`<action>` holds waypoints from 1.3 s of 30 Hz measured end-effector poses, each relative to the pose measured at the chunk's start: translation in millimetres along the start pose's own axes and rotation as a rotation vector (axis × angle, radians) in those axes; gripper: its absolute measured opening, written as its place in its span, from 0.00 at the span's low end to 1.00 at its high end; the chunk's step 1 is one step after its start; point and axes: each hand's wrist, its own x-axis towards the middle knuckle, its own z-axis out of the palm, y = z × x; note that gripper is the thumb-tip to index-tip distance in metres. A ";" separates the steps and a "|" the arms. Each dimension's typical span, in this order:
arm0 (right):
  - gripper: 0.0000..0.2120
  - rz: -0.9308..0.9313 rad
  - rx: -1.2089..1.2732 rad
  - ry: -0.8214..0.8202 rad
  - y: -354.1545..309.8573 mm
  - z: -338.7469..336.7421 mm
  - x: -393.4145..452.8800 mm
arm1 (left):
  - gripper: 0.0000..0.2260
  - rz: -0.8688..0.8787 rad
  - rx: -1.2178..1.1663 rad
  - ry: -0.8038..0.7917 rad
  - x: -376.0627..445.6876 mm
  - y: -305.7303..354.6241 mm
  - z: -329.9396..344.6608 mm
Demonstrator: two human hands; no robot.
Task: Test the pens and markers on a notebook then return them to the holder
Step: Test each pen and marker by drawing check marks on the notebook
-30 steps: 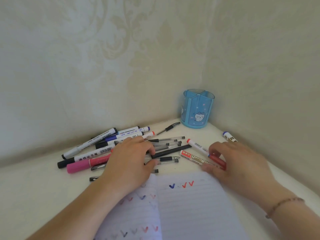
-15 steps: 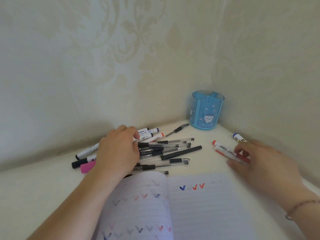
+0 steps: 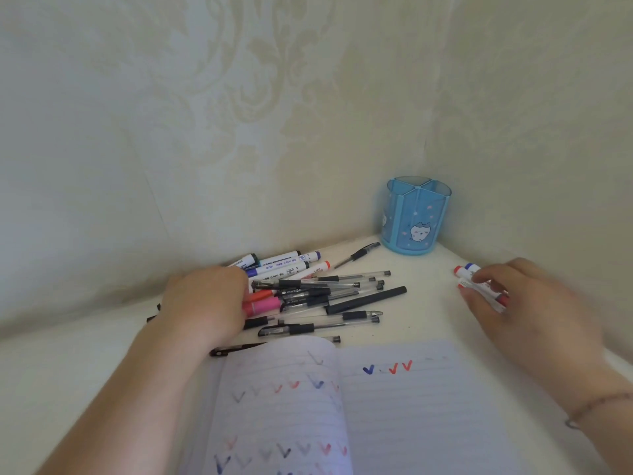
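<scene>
Since a moment ago both my hands have slid outward: my right hand (image 3: 520, 303) has carried its markers to the right, away from the heap, and my left hand (image 3: 205, 303) has moved back over the left end of the pile. My right hand is curled round a small bundle of white-barrelled markers with red and blue caps (image 3: 474, 277), whose capped ends stick out past my fingertips; it is blurred, so I cannot count them. A thin beaded bracelet (image 3: 596, 406) circles that wrist. My left hand lies palm down on the pile, fingers bent over the pink marker (image 3: 265, 306) and the orange-red one (image 3: 262, 295) just behind it; whether it truly grips them I cannot tell. Beside its fingertips spreads the loose heap of clear gel pens with black grips (image 3: 329, 286), a matte black pen (image 3: 366, 299) lying slantwise across them, and behind them the white whiteboard markers with dark, blue and red caps (image 3: 284, 265). One black pen (image 3: 358, 255) lies apart, pointing toward the round blue plastic holder with a cartoon cat on it (image 3: 416, 217), which stands upright in the corner of the white desk (image 3: 68, 365) against the pale patterned wallpaper (image 3: 205, 114). Nearest me the open lined notebook (image 3: 411, 406) shows blue, red and grey tick marks on both pages.
</scene>
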 end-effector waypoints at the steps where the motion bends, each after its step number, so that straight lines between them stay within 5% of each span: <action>1: 0.07 -0.017 0.011 0.014 -1.4 -1.1 -1.0 | 0.06 -0.010 0.027 0.003 -0.2 -0.1 -0.7; 4: 0.05 -0.046 0.045 0.068 -5.8 -7.0 -3.4 | 0.08 -0.036 0.044 0.029 -4.0 -2.7 -11.0; 8: 0.18 -0.056 0.375 -0.022 -19.1 -16.5 -10.4 | 0.12 0.264 -0.301 0.424 -22.5 14.4 -29.9; 10: 0.23 -0.133 0.692 -0.201 -35.9 -19.4 -19.9 | 0.17 0.563 -0.540 0.373 -39.7 40.3 -36.1; 13: 0.21 -0.248 0.970 -0.312 -56.3 -17.6 -35.9 | 0.14 0.848 -0.541 0.321 -50.2 70.1 -21.7; 19: 0.13 -0.049 1.380 -0.193 -60.0 -24.7 -34.7 | 0.13 0.814 -0.684 0.291 -45.8 79.7 -2.0; 23: 0.16 -0.061 1.331 -0.393 -73.4 -19.1 -46.6 | 0.06 0.947 -0.793 0.144 -56.6 91.1 -3.6; 29: 0.24 -0.125 1.243 -0.301 -69.9 -21.3 -52.0 | 0.06 1.023 -0.803 0.112 -59.0 84.7 -18.7; 39: 0.20 -0.260 1.234 -0.308 -68.0 -28.1 -54.8 | 0.09 1.022 -0.853 0.023 -68.3 80.6 -26.3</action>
